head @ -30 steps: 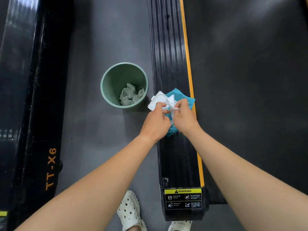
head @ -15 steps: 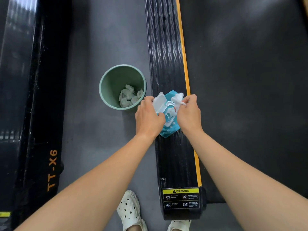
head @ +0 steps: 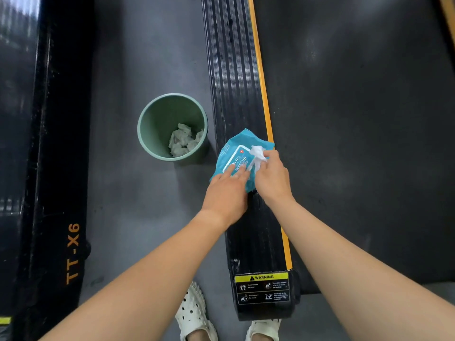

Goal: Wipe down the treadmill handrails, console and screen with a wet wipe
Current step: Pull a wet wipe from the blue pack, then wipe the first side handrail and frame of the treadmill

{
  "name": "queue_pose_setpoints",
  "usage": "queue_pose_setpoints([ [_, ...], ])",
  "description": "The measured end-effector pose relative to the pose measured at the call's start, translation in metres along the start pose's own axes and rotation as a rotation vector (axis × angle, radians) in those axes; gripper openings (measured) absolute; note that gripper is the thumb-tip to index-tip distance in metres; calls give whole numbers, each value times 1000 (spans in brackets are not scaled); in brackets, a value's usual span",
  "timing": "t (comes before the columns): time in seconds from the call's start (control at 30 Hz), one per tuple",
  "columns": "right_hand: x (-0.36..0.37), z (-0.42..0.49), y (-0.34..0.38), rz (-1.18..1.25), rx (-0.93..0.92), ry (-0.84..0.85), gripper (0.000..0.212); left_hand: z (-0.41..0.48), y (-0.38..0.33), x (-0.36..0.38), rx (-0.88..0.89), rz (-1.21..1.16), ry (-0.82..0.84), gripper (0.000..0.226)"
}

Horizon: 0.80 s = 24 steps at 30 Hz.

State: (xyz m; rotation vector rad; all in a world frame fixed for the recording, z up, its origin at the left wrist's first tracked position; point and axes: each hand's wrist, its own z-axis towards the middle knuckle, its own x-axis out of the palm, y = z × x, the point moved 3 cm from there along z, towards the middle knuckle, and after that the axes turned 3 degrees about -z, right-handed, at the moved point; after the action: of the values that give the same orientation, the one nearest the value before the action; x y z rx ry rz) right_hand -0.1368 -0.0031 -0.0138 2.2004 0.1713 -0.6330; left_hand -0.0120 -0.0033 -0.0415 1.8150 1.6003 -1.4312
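Observation:
A teal pack of wet wipes [head: 234, 151] lies on the black ribbed side rail [head: 234, 82] of the treadmill. My left hand [head: 227, 193] presses its straight fingers flat on the pack's lid. My right hand [head: 272, 178] pinches a crumpled white wet wipe [head: 257, 153] just above the pack's right edge. The treadmill's handrails, console and screen are out of view.
A green bin [head: 172, 126] with several used wipes stands on the grey floor left of the rail. The dark running belt [head: 357, 119] lies to the right past an orange stripe. Another treadmill's base [head: 49, 168] marked TT-X6 runs along the left. My white shoes [head: 194, 316] show at the bottom.
The pack's white lid, held open before, is now down under my left fingers. My right hand has drawn a wipe free and bunched it.

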Motion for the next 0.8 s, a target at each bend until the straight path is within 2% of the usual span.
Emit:
queue_pose_setpoints([
  [0.1, 4, 0, -7, -20, 18, 36, 24, 1, 0, 5, 8, 115, 24, 69],
  [0.27, 4, -1, -7, -57, 17, 78, 26, 7, -2, -1, -6, 124, 138, 69],
  [0.33, 1, -5, 1, -42, 4, 53, 24, 5, -4, -8, -34, 20, 144, 63],
  [0.43, -9, -14, 19, -19, -16, 25, 21, -3, -8, -33, -146, -223, 12, 42],
  [0.57, -32, -32, 62, -4, -63, 27, 23, -20, -13, -82, -239, -442, -122, 37],
  [0.7, -51, -56, 109, -4, -156, 47, 24, -28, -16, -142, -358, -825, -235, 19],
  [0.8, -67, -88, 157, -18, -247, 92, 22, -50, -29, -212, -319, -950, -303, 25],
])
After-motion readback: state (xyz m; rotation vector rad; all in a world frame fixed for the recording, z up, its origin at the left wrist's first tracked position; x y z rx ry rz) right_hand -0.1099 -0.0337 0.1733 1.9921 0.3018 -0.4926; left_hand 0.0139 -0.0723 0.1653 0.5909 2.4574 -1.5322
